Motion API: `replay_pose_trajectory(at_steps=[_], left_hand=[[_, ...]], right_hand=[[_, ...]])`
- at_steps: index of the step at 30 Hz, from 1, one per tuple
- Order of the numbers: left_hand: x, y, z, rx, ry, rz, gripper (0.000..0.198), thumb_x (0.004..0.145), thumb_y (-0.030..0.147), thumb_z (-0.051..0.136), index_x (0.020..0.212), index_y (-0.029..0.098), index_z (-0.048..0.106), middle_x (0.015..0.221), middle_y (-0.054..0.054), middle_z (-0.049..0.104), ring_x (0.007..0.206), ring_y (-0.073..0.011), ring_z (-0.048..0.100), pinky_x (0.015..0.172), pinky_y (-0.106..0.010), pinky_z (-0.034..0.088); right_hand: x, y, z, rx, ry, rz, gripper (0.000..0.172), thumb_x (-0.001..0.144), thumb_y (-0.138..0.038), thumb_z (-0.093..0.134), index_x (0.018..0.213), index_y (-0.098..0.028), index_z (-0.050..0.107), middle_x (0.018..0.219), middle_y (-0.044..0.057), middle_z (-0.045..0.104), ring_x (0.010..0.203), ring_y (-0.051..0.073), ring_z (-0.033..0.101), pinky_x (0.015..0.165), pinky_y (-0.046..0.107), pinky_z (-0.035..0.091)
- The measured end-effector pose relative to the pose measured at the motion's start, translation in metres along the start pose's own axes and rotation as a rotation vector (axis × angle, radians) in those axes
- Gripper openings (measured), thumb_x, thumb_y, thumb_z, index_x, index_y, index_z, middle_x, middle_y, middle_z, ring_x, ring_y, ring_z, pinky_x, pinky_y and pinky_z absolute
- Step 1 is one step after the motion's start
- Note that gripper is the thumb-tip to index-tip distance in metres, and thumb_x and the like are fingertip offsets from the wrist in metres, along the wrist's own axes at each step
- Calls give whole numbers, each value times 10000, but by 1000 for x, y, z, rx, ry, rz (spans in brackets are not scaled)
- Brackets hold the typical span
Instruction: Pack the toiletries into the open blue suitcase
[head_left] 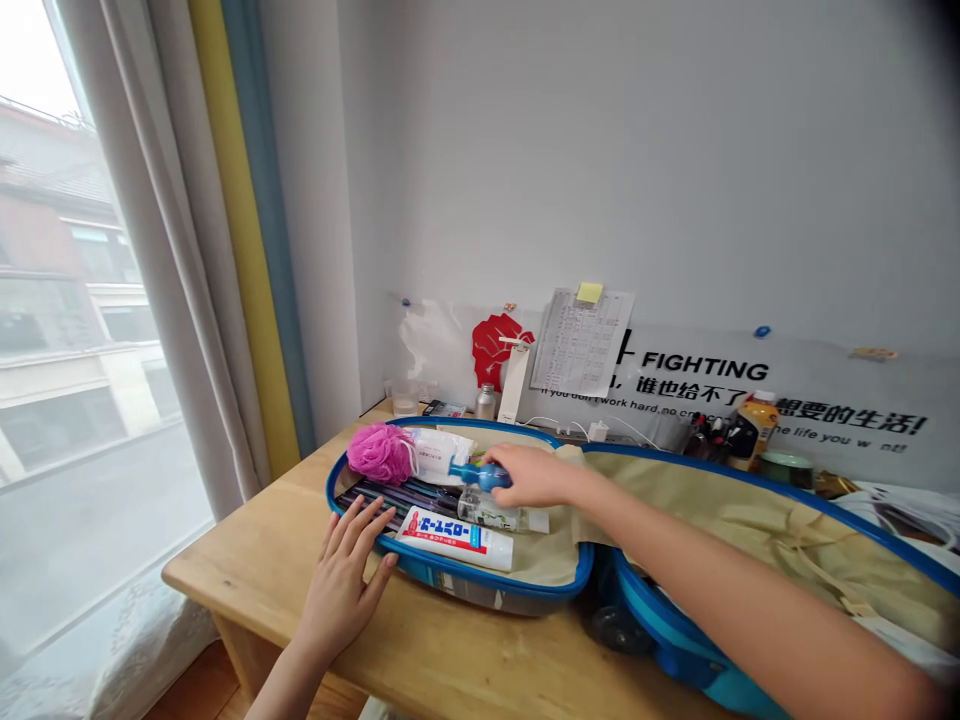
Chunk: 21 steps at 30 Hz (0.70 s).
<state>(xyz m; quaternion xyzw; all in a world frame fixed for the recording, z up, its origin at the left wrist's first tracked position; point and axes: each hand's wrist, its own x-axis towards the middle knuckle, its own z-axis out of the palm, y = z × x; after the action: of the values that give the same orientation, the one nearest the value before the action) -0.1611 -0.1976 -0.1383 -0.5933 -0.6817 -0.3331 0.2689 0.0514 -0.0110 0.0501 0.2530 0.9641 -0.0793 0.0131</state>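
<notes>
A blue-rimmed suitcase lies open on the wooden table, its beige-lined left half holding toiletries. My right hand reaches into that half, fingers closed round a blue object with a rounded body and narrow end; its exact kind is unclear. My left hand rests at the near left rim, fingers spread, fingertips by a dark striped bundle. Nearby lie a white toothpaste tube, a clear bottle, a pink bath puff and a white packet.
The suitcase's right half lies open beside it, with a strap across its lining. Behind stand a small bottle, a white upright box, an orange-labelled bottle and a charger. A window and curtains are at left.
</notes>
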Motion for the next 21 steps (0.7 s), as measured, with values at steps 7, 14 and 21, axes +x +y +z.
replay_pose_trajectory(at_steps=[7, 14, 21], left_hand=[[0, 0, -1, -2, 18, 4, 433, 925, 321, 471, 1352, 252, 494, 1391, -69, 548, 1371, -267, 396, 1149, -502, 283], [-1, -1, 0, -15, 9, -3, 425, 928, 320, 469, 1348, 257, 501, 1393, -60, 545, 1384, -263, 377, 1152, -500, 278], [-1, -1, 1, -8, 9, 8, 434, 924, 327, 470, 1352, 259, 494, 1388, -65, 550, 1381, -272, 380, 1145, -510, 285]], right_hand=[[66, -36, 28, -160, -137, 14, 351, 905, -429, 571, 1149, -179, 597, 1197, 63, 594, 1069, 203, 577, 929, 429, 487], [91, -48, 46, -129, -156, 24, 305, 926, -419, 542, 1136, -209, 608, 1210, 59, 595, 1057, 185, 581, 919, 395, 500], [89, -48, 59, -39, -79, 23, 347, 921, -443, 540, 1141, -184, 609, 1200, 43, 598, 1069, 217, 580, 917, 402, 501]])
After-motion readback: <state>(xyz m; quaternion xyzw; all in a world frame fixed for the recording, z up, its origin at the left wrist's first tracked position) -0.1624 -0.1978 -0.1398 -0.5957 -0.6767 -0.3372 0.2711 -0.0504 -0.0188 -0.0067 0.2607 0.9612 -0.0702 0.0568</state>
